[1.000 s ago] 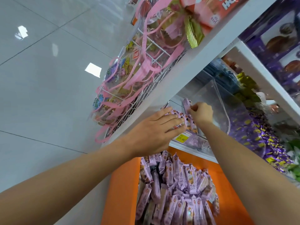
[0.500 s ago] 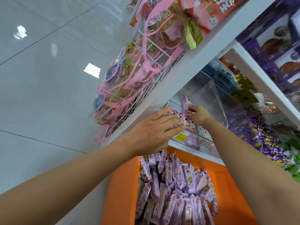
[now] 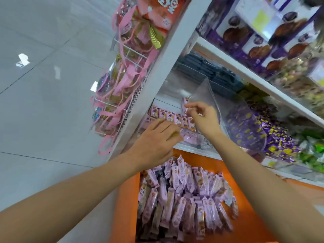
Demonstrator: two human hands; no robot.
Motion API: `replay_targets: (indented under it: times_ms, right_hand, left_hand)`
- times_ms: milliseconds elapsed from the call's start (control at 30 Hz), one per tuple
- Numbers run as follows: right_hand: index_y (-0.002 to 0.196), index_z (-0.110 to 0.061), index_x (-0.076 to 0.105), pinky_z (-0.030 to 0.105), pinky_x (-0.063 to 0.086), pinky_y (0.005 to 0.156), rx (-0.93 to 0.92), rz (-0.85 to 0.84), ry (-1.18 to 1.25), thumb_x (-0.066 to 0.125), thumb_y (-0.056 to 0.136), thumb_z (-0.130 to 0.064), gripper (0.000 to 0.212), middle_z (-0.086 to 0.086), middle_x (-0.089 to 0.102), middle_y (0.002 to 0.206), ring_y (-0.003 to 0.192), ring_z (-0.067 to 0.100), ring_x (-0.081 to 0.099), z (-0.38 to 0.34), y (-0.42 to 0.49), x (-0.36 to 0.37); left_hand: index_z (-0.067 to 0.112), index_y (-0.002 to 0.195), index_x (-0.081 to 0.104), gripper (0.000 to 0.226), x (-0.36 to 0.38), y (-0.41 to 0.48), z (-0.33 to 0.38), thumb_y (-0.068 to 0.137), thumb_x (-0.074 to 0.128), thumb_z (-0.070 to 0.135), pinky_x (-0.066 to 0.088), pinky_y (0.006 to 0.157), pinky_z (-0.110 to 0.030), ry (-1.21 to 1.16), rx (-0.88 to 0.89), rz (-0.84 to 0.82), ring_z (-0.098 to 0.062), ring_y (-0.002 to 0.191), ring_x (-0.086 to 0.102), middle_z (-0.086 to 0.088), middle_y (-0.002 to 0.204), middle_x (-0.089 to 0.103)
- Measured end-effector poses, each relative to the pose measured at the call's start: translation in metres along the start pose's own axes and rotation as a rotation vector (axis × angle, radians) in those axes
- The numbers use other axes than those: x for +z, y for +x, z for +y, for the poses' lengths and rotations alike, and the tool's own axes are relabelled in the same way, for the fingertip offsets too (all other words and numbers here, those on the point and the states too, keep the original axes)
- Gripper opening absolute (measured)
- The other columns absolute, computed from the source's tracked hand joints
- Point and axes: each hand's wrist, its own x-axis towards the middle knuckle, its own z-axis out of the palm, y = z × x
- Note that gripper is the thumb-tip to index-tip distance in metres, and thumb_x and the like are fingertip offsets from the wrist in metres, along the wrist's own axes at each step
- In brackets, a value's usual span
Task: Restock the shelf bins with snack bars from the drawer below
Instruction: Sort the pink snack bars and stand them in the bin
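A clear plastic shelf bin [image 3: 206, 92] holds a row of pink-wrapped snack bars [image 3: 172, 117] standing along its front. My right hand [image 3: 204, 118] is inside the bin and pinches one pink bar [image 3: 184, 106] upright at the row's right end. My left hand [image 3: 156, 141] rests with fingers bent over the bin's front lip, covering the yellow price tag. Below, the orange drawer [image 3: 126, 199] is pulled out and piled with several more pink snack bars [image 3: 184, 195].
A wire rack of pink-ribboned gift bags [image 3: 122, 79] hangs on the shelf's left end. A neighbouring bin of purple-wrapped candies [image 3: 252, 130] stands to the right. Purple biscuit boxes [image 3: 259, 37] fill the shelf above. Grey tiled floor [image 3: 43, 102] lies left.
My left hand slid back from the bars toward the bin's front lip, uncovering the row. My right hand still pinches a bar at the row's right end. The camera tilted and moved closer.
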Motion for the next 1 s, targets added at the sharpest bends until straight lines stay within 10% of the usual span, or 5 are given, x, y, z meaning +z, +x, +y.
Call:
replay_targets:
  times_ms: [200, 333, 533, 700, 1000]
  right_hand:
    - [0.085, -0.027, 0.068, 0.03, 0.042, 0.058, -0.089, -0.085, 0.194, 0.055, 0.093, -0.02, 0.016, 0.001, 0.066, 0.077, 0.064, 0.011, 0.053, -0.005, -0.08, -0.01]
    - [0.09, -0.012, 0.07, 0.022, 0.04, 0.059, 0.026, -0.272, 0.05, 0.059, 0.096, -0.017, 0.014, -0.01, 0.062, 0.07, 0.061, 0.006, 0.054, 0.041, -0.129, 0.017]
    - [0.14, -0.009, 0.042, 0.035, 0.045, 0.088, 0.436, -0.36, -0.285, 0.06, 0.093, -0.028, 0.054, 0.015, 0.046, 0.134, 0.119, 0.032, 0.051, 0.123, -0.159, 0.058]
    - [0.149, -0.004, 0.022, 0.038, 0.037, 0.103, 0.574, -0.271, -0.28, 0.063, 0.093, -0.03, 0.075, 0.021, 0.031, 0.149, 0.137, 0.036, 0.033, 0.15, -0.154, 0.075]
    - [0.105, -0.009, 0.055, 0.03, 0.048, 0.064, 0.739, -0.297, -0.071, 0.073, 0.084, -0.013, 0.028, 0.012, 0.06, 0.091, 0.082, 0.025, 0.061, 0.182, -0.141, 0.063]
  left_hand:
    - [0.012, 0.09, 0.066, 0.029, 0.022, -0.034, 0.025, 0.08, 0.044, 0.028, 0.048, 0.068, -0.036, -0.034, -0.043, -0.328, -0.028, 0.081, 0.059, -0.008, 0.091, 0.06]
    - [0.016, 0.085, 0.074, 0.031, 0.043, -0.074, 0.034, 0.063, 0.074, 0.037, 0.045, 0.089, -0.044, 0.155, -0.157, -0.656, -0.036, 0.097, 0.065, -0.014, 0.104, 0.068]
    - [0.005, 0.101, 0.076, 0.061, 0.054, -0.108, 0.043, 0.078, 0.035, 0.045, 0.052, 0.086, -0.058, 0.16, -0.355, -0.793, -0.041, 0.114, 0.062, -0.024, 0.125, 0.063]
    - [0.008, 0.096, 0.075, 0.056, 0.062, -0.099, 0.044, 0.077, 0.034, 0.042, 0.048, 0.094, -0.059, 0.198, -0.361, -0.752, -0.044, 0.11, 0.06, -0.022, 0.116, 0.064]
    - [0.014, 0.114, 0.067, 0.035, 0.104, -0.062, 0.064, 0.093, 0.043, 0.029, 0.041, 0.09, -0.04, -0.133, -0.409, -0.687, -0.029, 0.107, 0.054, -0.006, 0.109, 0.065]
